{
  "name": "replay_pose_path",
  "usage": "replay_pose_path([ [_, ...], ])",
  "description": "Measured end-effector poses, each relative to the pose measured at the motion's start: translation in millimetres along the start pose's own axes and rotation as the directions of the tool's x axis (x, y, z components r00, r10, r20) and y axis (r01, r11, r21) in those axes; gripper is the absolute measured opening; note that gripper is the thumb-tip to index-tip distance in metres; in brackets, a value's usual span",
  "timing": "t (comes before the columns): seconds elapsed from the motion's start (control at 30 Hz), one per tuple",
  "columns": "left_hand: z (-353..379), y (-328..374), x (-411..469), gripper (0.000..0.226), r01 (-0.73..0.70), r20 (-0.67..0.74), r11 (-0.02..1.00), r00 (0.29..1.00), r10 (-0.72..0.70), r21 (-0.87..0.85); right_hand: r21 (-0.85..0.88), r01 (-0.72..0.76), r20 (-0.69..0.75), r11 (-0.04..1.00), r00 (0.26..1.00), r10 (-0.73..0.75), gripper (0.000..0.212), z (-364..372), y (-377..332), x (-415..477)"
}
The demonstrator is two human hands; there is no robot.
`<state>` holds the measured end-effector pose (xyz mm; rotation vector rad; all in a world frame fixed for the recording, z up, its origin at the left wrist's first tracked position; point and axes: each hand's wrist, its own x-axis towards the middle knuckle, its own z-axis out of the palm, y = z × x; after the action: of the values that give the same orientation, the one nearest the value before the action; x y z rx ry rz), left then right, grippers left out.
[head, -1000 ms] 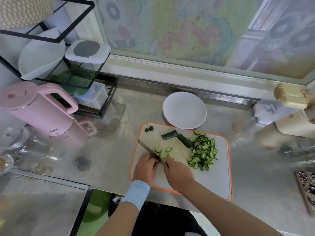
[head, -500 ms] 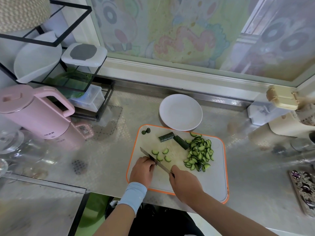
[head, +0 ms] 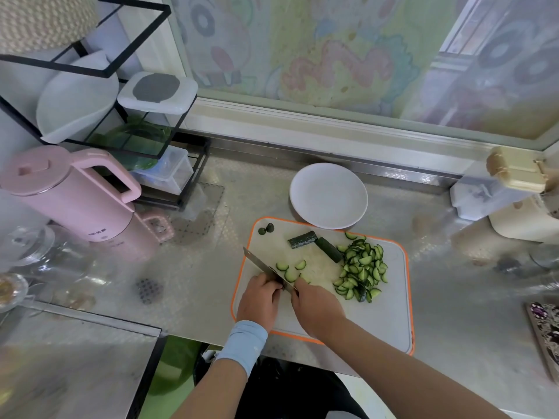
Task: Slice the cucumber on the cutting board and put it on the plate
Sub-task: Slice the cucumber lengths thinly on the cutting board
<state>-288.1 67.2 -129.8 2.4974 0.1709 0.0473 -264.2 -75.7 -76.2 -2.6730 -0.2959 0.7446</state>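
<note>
As the knife [head: 263, 267] was returned beside the left hand [head: 258, 302], slicing is judged ongoing | right hand [head: 317, 309] fingers wrapped on handle | left fingers' hold hidden | plate [head: 328, 196] unfilled

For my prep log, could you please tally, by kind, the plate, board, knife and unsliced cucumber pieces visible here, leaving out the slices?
Round white plate: 1
Orange-rimmed white cutting board: 1
Steel kitchen knife: 1
Dark green unsliced cucumber chunks: 2
Small cucumber end nubs: 2
Total: 7

Nothing here reads clearly; the small dark print low on the pink kettle [head: 99, 235], far left, is too blurred.
</note>
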Motion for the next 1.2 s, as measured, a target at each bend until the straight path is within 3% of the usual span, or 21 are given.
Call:
replay_pose_path([
  [0.43,-2,1,1,0.009,0.077,0.017,0.996,0.997,-0.076,-0.037,-0.017,-0.008,-0.035,1.0,0.999,0.008,0.024,-5,15,-32],
  [0.9,-1,-3,1,0.011,0.039,0.049,0.998,0.998,-0.036,-0.049,0.0,-0.022,0.034,1.0,0.999,0.022,0.019,5,-5,-2],
  [1.2,-3,-3,3,0.009,0.036,0.028,0.999,0.999,-0.035,-0.039,0.021,-0.021,-0.022,1.0,1.0,0.021,0.022,1,6,-29],
])
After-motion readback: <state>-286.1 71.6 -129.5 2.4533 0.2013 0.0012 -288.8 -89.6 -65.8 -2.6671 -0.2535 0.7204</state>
